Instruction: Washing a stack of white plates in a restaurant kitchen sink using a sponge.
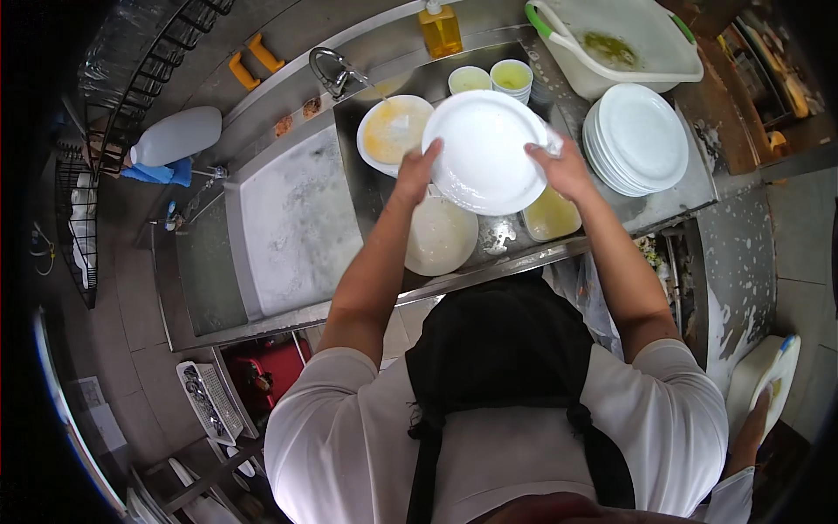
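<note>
My left hand (416, 173) grips the left rim of a round white plate (488, 152), thumb on top. On its opposite rim is my right hand (564, 169), with something whitish, perhaps a cloth, showing by the fingers. The plate is held over the steel counter beside the sink. Partly beneath it lie a cream-coloured round dish (441, 237) and a rectangular container (553, 215) of yellowish liquid. Behind my left hand, a white bowl (395, 128) with yellowish, cloudy contents sits under the tap. A stack of white plates (644, 136) stands right of my right hand.
A foamy sink basin (298, 216) lies to the left, below a curved tap (335, 72). Along the back are stacked white cups (511, 77), a yellow soap bottle (440, 29) and a large white tub (628, 56). Another person's hand (759, 412) holds a pale container at lower right.
</note>
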The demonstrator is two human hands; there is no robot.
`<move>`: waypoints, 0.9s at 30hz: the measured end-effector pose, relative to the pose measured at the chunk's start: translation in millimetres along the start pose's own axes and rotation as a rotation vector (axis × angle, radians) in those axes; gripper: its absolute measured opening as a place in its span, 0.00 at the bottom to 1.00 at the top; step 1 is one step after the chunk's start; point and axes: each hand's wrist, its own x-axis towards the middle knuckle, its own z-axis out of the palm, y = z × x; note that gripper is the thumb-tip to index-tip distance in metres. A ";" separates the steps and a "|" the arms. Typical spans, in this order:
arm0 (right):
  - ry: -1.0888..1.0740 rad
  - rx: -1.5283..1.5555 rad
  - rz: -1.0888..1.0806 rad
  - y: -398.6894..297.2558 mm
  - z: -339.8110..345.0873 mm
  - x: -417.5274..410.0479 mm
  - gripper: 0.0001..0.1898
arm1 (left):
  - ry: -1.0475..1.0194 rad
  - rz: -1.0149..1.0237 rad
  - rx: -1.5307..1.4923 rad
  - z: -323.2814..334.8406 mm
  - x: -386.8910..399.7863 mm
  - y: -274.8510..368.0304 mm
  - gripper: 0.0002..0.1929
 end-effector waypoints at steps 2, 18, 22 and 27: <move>0.168 0.206 0.004 -20.9 10.8 4.0 0.19 | 0.077 0.149 0.016 19.8 7.4 43.3 0.24; 0.409 0.532 0.117 13.3 113.6 -4.1 0.27 | 0.187 0.071 -0.694 73.0 0.1 22.3 0.24; -0.024 0.684 0.394 8.7 68.6 -33.9 0.19 | 0.114 0.055 -0.591 59.2 -13.6 -8.6 0.25; 0.384 0.258 0.184 22.1 -64.8 -90.5 0.20 | -0.002 -0.040 -0.422 111.6 -19.6 10.9 0.25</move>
